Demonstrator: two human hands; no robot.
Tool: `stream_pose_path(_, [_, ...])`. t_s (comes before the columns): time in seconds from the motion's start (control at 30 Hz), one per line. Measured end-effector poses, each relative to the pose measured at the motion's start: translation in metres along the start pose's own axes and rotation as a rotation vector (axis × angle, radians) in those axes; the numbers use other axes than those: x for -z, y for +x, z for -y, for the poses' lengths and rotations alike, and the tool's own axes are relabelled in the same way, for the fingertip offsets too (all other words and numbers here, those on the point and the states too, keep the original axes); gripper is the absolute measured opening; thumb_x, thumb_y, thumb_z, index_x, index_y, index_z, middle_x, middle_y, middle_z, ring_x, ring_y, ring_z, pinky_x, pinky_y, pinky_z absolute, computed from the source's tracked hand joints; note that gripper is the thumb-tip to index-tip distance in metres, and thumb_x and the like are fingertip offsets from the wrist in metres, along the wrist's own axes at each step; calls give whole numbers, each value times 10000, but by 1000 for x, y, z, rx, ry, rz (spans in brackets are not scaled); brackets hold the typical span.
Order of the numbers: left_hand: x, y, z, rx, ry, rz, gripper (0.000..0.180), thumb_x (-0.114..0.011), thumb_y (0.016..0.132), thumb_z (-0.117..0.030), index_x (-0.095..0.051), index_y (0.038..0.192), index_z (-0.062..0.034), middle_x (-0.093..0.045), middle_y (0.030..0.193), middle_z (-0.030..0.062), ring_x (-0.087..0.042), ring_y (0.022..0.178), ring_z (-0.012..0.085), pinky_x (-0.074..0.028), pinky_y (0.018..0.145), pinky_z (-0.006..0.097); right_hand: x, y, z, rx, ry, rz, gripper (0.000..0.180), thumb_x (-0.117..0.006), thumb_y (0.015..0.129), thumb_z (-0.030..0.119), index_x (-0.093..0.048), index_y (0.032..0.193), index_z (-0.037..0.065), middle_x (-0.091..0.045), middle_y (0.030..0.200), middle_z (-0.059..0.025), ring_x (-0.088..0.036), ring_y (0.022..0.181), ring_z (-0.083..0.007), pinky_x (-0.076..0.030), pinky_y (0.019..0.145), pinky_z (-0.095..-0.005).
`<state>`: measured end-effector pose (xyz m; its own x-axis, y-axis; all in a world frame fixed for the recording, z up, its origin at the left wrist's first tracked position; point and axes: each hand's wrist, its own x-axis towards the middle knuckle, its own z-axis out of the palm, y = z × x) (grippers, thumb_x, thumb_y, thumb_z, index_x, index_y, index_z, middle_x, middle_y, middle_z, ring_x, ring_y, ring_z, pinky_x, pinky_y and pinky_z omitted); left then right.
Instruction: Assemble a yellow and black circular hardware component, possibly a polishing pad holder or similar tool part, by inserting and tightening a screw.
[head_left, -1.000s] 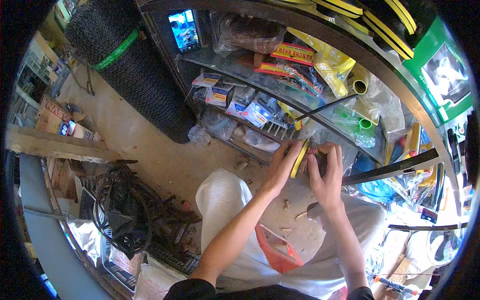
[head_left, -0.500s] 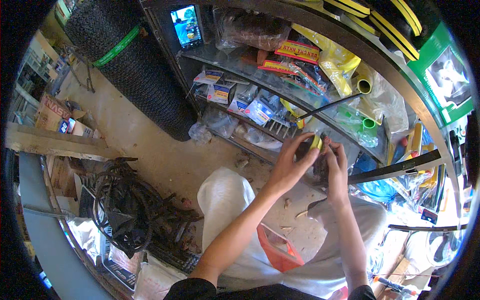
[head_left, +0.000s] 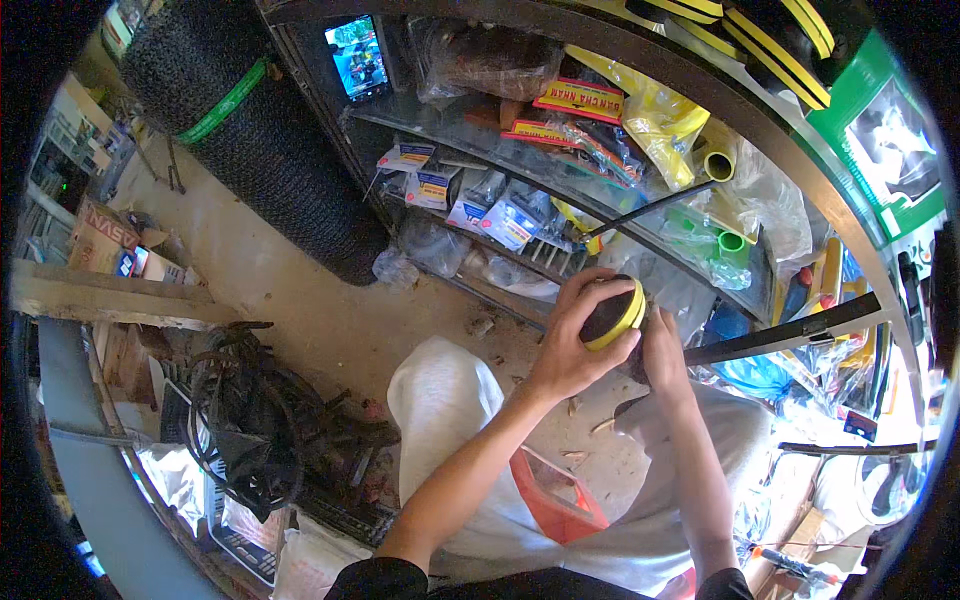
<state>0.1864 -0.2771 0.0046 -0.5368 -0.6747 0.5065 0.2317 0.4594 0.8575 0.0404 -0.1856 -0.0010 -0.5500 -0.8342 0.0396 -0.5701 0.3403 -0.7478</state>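
Far left: dark tangled heap [head_left: 240, 430] on the floor, then a black mesh roll [head_left: 300, 190] and a lit phone [head_left: 356, 58] standing on the shelf.

Centre: left hand [head_left: 572, 345] is curled about a round black-and-yellow piece [head_left: 628, 318], fingers over its far edge, thumb near the yellow rim. The piece is held up off the floor, in front of the shelves, dark face tilted toward the left.

Right hand [head_left: 663, 350] is just beside it, fingers bent; whether they pinch anything is hidden, contact uncertain.

Right: dark strip [head_left: 785, 332] reaches close to the right wrist.

Handling, judged: keep the left grip on the rim, steady rather than squeezing; let the right fingers do the fine work; turn the piece until its hidden side can be seen; keep the right forearm clear of the strip.
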Motion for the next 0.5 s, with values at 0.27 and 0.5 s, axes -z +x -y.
stream_pose_path(0.27, [3,2,1,586,-716,-381,385,-553,1035,-304,-508,1364,-109,-560,1252,42,-547,1130,131,-413,1004,289,0,-16,80,617,-200,-81,482,-660,900,182,-499,1294,-45,-540,1221,-271,-552,1110,-436,-459,976,-464])
stream_pose_path(0.5, [0,-7,0,606,-754,-296,430,-592,984,-287,-509,1362,-101,-545,1321,51,-488,1257,172,-353,1082,341,-11,-20,75,307,-254,-84,509,-659,902,232,-489,1300,-35,-578,1182,-270,-653,814,-464,-550,691,-488])
